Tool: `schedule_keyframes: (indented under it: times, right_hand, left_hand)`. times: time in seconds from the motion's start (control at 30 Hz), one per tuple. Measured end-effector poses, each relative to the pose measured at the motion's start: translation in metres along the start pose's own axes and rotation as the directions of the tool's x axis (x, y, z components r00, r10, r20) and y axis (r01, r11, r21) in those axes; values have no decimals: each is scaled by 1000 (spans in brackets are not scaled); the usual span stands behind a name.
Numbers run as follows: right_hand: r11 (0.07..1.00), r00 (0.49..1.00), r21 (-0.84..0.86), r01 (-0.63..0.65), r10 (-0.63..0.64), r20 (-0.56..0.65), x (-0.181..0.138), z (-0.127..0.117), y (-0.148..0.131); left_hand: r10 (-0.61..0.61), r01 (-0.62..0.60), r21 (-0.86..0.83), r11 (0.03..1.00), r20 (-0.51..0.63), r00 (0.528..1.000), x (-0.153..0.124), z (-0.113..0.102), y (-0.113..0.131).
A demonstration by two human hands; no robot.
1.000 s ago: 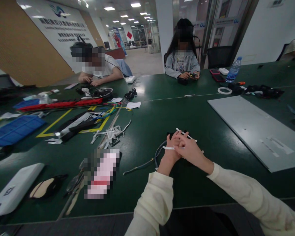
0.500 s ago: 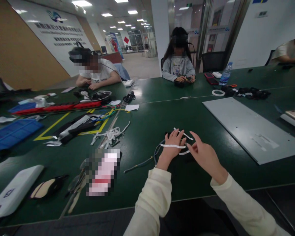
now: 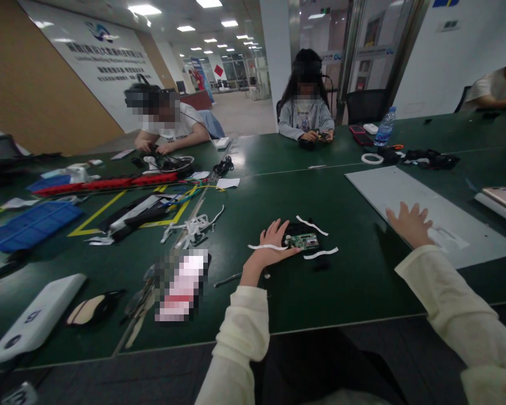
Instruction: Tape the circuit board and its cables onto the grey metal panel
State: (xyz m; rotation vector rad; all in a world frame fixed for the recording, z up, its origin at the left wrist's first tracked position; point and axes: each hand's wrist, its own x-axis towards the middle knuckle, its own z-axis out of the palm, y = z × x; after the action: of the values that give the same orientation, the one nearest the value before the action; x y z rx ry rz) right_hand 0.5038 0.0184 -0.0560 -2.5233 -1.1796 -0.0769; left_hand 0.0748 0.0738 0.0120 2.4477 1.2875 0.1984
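Note:
A small green circuit board [image 3: 306, 241] sits on the dark green table in front of me. At its left side is my left hand [image 3: 270, 244], palm down, fingers stretched out and the thumb along the board's near edge. One white strip [image 3: 266, 247] lies across the back of this hand. Two more white strips, one beyond the board [image 3: 312, 225] and one on its near side [image 3: 321, 253], curve on the table. Part of a grey cable [image 3: 227, 279] shows left of my wrist. My right hand [image 3: 411, 224] is over the grey panel [image 3: 388, 197], fingers spread, holding nothing.
To the left are a pixelated phone-like object [image 3: 183, 287], a bundle of white strips [image 3: 194, 229], a mouse [image 3: 90, 308], a white device [image 3: 36, 318] and a blue basket [image 3: 34, 225]. A bottle [image 3: 385, 126] and tape roll [image 3: 371, 158] stand far right. Several people sit around the table.
My right hand has moved right, away from the board to over the grey panel. My left hand has shifted left, uncovering the circuit board; the strip on it moved along.

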Motion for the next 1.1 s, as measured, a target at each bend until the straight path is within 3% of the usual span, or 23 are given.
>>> schedule_keyframes:
  times: [0.07, 0.23, 0.7, 1.1]
  right_hand:
    - [1000, 1000, -27, -13, 14, 25, 1, 11, 0]
    - [990, 997, -129, 57, -64, -52, -4, 25, -1]
    - [965, 976, -200, 168, -191, -103, -14, 15, -4]
    - [938, 959, -255, 234, -267, -100, -22, 9, -13]
  left_hand:
    - [23, -22, -18, 1000, 33, 999, 1, -1, -3]
    - [93, -91, -37, 995, 50, 994, 6, -2, -6]
    - [107, -114, -121, 986, -61, 992, 5, -6, -4]
    - [101, -101, -103, 990, -9, 995, 3, 1, -3]
